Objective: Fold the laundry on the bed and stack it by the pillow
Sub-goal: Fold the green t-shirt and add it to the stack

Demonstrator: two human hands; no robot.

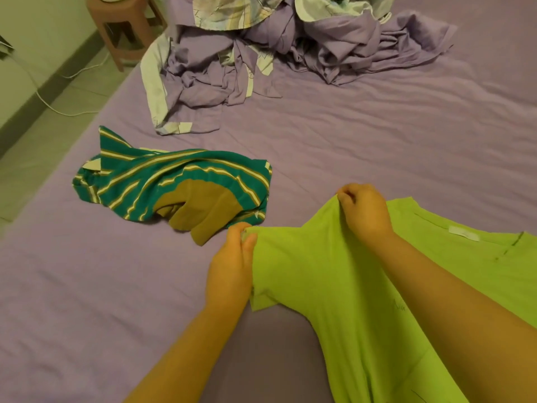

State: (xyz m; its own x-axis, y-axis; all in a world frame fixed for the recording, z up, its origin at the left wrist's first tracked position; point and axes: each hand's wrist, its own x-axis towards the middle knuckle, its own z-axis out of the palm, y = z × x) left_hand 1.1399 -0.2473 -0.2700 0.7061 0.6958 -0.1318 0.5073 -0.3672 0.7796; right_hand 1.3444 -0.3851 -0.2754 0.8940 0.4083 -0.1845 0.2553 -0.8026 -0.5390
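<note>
lime green t-shirt [334,286] lies on the purple bed [87,286] close in, its collar end toward the right and its length running toward the near edge. left hand [232,257] pinches the sleeve hem; right hand [364,209] pinches the shoulder fold. it looks light, limp and easily creased, so seams are best held. beyond lie a striped teal garment [174,187] and a crumpled duvet [261,53].

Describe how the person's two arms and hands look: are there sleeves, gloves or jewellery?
Both forearms are bare as far as the picture shows; no sleeve edge is in view. The left hand and the right hand wear no gloves. No ring, watch or bracelet shows on either. Fingernails look short and unpainted.
</note>
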